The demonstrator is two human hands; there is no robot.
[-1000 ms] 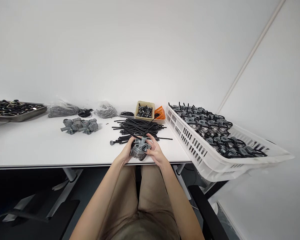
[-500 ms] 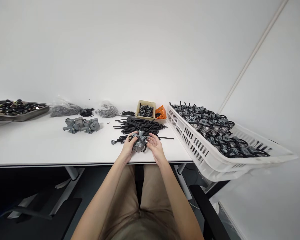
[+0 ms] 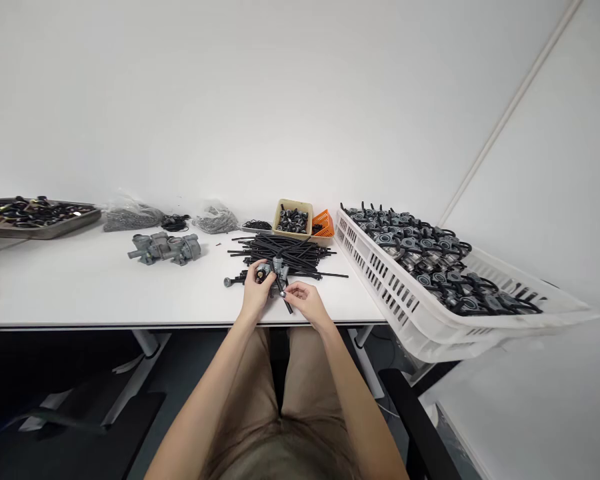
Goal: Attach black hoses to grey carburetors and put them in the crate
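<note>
My left hand point(image 3: 255, 288) is closed around a small grey metal carburetor point(image 3: 275, 270) resting on the white table point(image 3: 80, 287), just in front of a pile of black rubber hoses point(image 3: 285, 253). My right hand point(image 3: 303, 299) pinches the lower end of a short black hose point(image 3: 283, 292) that runs up to the carburetor. Both hands sit near the table's front edge, close together.
Two grey carburetors point(image 3: 165, 248) lie at centre left. A white slotted crate point(image 3: 380, 280) full of carburetors stands at the right. At the back are a beige bin point(image 3: 293, 219), an orange basket point(image 3: 323, 224), plastic bags of parts point(image 3: 130, 217) and a metal tray point(image 3: 35, 217).
The carburetor went from held near the table edge to resting farther in by the hose pile. My right hand left its body and now pinches a black hose attached to it.
</note>
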